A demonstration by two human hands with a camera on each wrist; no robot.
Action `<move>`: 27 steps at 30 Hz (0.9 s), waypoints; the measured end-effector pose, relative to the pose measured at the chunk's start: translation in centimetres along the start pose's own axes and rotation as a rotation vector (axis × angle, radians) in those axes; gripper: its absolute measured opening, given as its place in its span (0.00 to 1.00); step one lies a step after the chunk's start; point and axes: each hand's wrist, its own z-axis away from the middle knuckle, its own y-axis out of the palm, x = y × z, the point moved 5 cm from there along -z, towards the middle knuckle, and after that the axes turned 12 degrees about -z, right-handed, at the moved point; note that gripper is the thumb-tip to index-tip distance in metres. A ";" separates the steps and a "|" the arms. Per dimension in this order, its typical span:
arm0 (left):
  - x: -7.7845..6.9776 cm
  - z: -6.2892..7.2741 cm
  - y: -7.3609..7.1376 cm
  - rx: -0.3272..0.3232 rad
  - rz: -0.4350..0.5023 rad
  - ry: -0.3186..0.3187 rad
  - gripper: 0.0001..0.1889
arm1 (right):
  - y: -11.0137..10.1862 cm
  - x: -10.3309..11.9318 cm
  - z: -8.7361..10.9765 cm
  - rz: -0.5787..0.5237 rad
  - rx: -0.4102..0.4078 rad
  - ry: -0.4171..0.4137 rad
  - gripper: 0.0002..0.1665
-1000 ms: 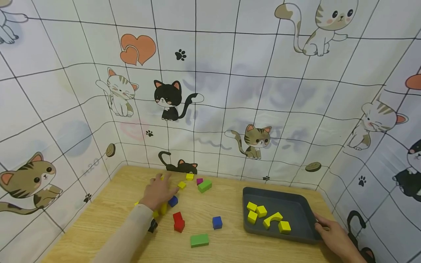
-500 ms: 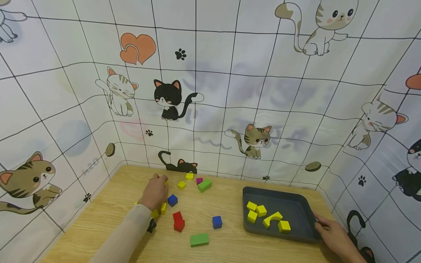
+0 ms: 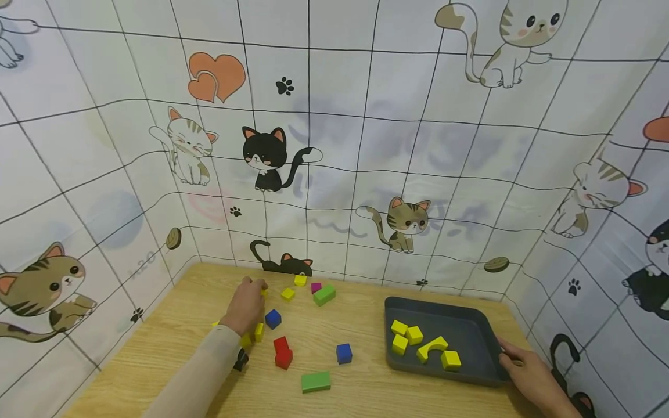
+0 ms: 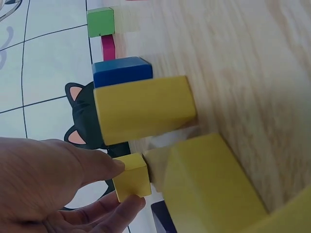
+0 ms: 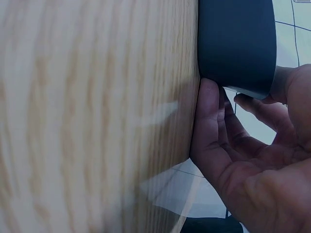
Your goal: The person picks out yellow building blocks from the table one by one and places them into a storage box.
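Blocks (image 3: 450,360) in tray (image 3: 465,331), tray on table (image 3: 376,395)

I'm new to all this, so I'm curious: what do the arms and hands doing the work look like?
They are a person's, not a machine's. A plain, light beige sleeve covers the left forearm to the wrist. The left hand and right hand show no gloves, rings or cables; no sleeve shows on the right.

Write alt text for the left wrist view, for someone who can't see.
A left hand pinches a yellow cube. Near it on a wooden table are more yellow blocks, then a blue block, a pink block and a green block, beside a white backdrop printed with a black cat.
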 end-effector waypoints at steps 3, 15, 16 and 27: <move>-0.2 0.1 -0.1 -0.011 0.011 -0.002 0.18 | 0.0 0.0 -0.1 -0.001 -0.005 0.003 0.42; -1.7 0.4 -0.8 -0.107 0.035 0.057 0.16 | 0.1 0.5 0.0 0.014 -0.010 0.000 0.41; -1.9 0.4 -0.9 -0.116 0.032 0.064 0.16 | 0.1 0.4 -0.1 0.012 -0.008 0.003 0.42; -5.1 0.8 -0.9 -0.173 0.075 0.138 0.16 | 0.1 0.2 0.1 0.004 0.001 0.017 0.42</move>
